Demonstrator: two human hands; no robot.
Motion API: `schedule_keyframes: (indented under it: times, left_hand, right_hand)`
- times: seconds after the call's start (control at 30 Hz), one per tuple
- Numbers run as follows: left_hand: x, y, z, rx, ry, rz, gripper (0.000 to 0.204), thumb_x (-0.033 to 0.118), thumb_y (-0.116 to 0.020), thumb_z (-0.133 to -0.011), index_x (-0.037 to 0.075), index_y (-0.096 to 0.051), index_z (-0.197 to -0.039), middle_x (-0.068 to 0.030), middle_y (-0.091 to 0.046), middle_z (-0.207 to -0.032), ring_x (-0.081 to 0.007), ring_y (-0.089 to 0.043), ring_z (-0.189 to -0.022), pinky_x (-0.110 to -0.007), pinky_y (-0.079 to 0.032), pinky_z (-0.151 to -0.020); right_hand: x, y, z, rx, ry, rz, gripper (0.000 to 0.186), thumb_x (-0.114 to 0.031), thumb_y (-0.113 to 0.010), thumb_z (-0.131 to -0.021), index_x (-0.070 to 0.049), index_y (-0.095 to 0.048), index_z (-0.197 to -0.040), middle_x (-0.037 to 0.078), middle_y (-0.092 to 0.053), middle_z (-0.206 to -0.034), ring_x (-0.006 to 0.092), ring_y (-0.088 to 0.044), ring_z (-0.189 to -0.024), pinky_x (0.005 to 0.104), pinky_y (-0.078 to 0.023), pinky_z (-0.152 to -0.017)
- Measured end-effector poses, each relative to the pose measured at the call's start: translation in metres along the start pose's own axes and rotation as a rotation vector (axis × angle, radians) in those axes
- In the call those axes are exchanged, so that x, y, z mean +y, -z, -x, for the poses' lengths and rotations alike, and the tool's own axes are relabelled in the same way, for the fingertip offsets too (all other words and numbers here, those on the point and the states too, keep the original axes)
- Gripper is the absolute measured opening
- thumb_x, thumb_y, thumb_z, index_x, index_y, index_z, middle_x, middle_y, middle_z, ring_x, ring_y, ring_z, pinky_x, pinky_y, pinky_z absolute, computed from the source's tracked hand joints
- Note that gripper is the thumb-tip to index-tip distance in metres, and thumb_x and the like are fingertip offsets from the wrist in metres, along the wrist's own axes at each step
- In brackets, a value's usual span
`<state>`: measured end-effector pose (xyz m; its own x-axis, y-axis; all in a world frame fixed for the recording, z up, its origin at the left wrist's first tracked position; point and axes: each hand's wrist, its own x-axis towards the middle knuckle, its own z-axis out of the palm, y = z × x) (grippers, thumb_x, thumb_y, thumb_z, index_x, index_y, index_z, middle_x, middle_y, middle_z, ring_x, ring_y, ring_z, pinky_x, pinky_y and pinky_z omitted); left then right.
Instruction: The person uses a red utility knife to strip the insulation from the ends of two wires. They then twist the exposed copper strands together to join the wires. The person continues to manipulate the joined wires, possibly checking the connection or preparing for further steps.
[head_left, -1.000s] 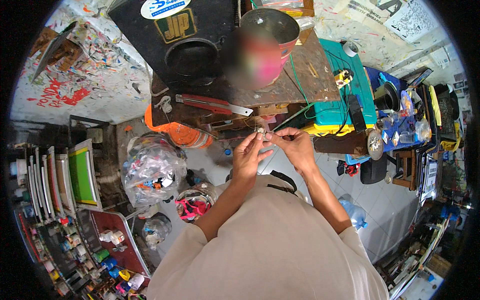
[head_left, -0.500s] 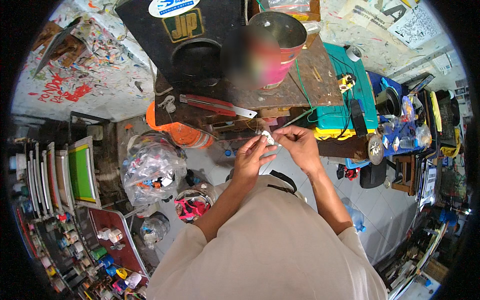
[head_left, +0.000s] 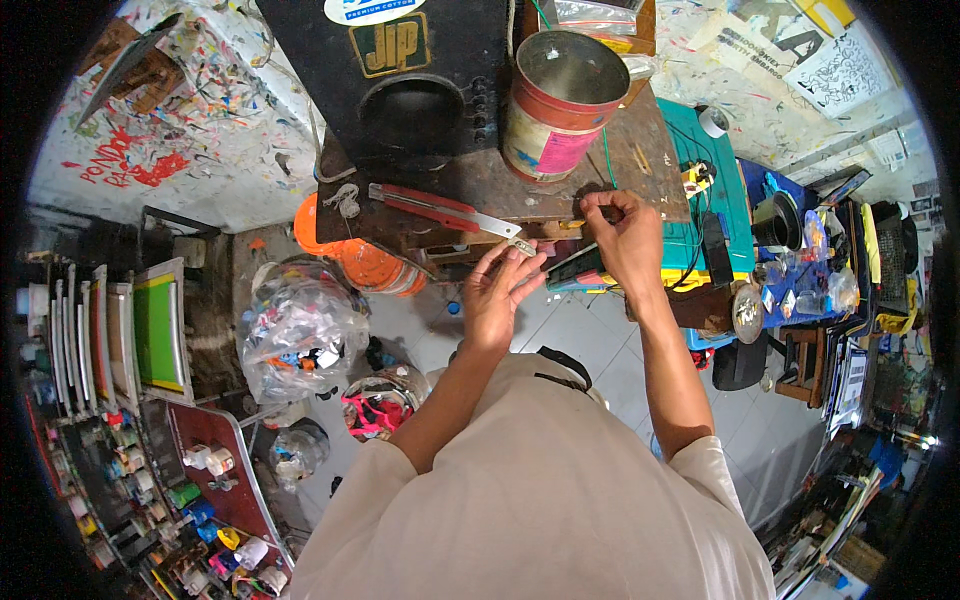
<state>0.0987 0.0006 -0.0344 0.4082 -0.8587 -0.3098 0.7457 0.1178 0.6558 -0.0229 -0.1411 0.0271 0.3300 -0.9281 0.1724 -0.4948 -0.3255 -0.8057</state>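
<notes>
A small pale piece [head_left: 521, 246] sits on the near side of the red can [head_left: 556, 125], a little to its left, up in the air by the front edge of the wooden surface [head_left: 648, 188]. The left hand [head_left: 495, 298] pinches it between thumb and fingertips, the other fingers loosely spread. The right hand [head_left: 632, 243] is on the can's near side, slightly to its right, thumb and forefinger bent close together at the surface's front edge; whether anything is between them I cannot tell. A utility knife [head_left: 430, 206] with a red handle lies left of the can and nearer the person, its blade pointing toward the pale piece. Farther left of the can stands a black box [head_left: 392, 95] with a round opening, and in front of that lies a white tangle of string [head_left: 344, 201]. An orange bucket [head_left: 340, 250] and a filled clear plastic bag [head_left: 300, 325] are lower, to the can's near left. Right of the can is a teal lid [head_left: 683, 241] with a white roll of tape [head_left: 713, 122] on it.
</notes>
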Motion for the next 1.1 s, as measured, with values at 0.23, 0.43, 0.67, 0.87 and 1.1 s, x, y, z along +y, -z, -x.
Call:
schedule_keyframes:
  times: [0.23, 0.43, 0.67, 0.87, 1.1]
  left_hand:
    - [0.013, -0.006, 0.004, 0.008, -0.01, 0.007, 0.03, 0.01, -0.055, -0.097, -0.003, -0.048, -0.123, -0.0192, -0.06, -0.121, -0.0355, -0.062, -0.113, -0.045, -0.054, -0.092]
    - [0.016, -0.01, 0.002, 0.005, -0.004, 0.024, 0.031, 0.011, -0.055, -0.095, -0.003, -0.049, -0.122, -0.0199, -0.06, -0.121, -0.0368, -0.061, -0.114, -0.045, -0.053, -0.094]
    - [0.016, -0.01, -0.002, -0.014, -0.01, 0.047, 0.03, 0.017, -0.051, -0.094, -0.001, -0.051, -0.118, -0.0201, -0.06, -0.123, -0.0382, -0.058, -0.118, -0.048, -0.05, -0.099]
    - [0.009, 0.0, -0.006, -0.005, -0.009, 0.083, 0.033, 0.021, -0.051, -0.093, 0.0, -0.05, -0.119, -0.0219, -0.058, -0.126, -0.0387, -0.057, -0.12, -0.049, -0.048, -0.1]
    - [0.013, 0.0, -0.005, -0.007, 0.0, 0.094, 0.039, 0.027, -0.051, -0.093, 0.001, -0.049, -0.123, -0.0235, -0.056, -0.13, -0.0385, -0.056, -0.122, -0.049, -0.047, -0.101]
  right_hand:
    - [-0.004, -0.001, 0.001, -0.09, -0.069, -0.157, 0.016, -0.011, -0.067, -0.087, 0.004, -0.072, -0.091, 0.011, -0.071, -0.075, 0.0139, -0.066, -0.064, 0.0299, -0.05, -0.06]
    - [-0.014, 0.002, 0.006, -0.181, -0.104, -0.192, 0.017, -0.012, -0.067, -0.089, 0.004, -0.071, -0.091, 0.009, -0.07, -0.072, 0.0097, -0.062, -0.061, 0.0259, -0.047, -0.056]
    - [-0.013, 0.0, 0.007, -0.173, -0.115, -0.247, 0.017, -0.011, -0.067, -0.09, 0.005, -0.071, -0.093, 0.01, -0.07, -0.074, 0.0084, -0.062, -0.063, 0.0254, -0.048, -0.057]
    - [-0.02, 0.003, 0.009, -0.173, -0.13, -0.23, 0.016, -0.011, -0.067, -0.089, 0.004, -0.072, -0.092, 0.009, -0.07, -0.074, 0.008, -0.061, -0.063, 0.0256, -0.047, -0.057]
    - [-0.007, 0.002, 0.008, -0.19, -0.139, -0.203, 0.016, -0.012, -0.068, -0.087, 0.003, -0.073, -0.09, 0.006, -0.069, -0.072, 0.0071, -0.059, -0.063, 0.0246, -0.045, -0.057]
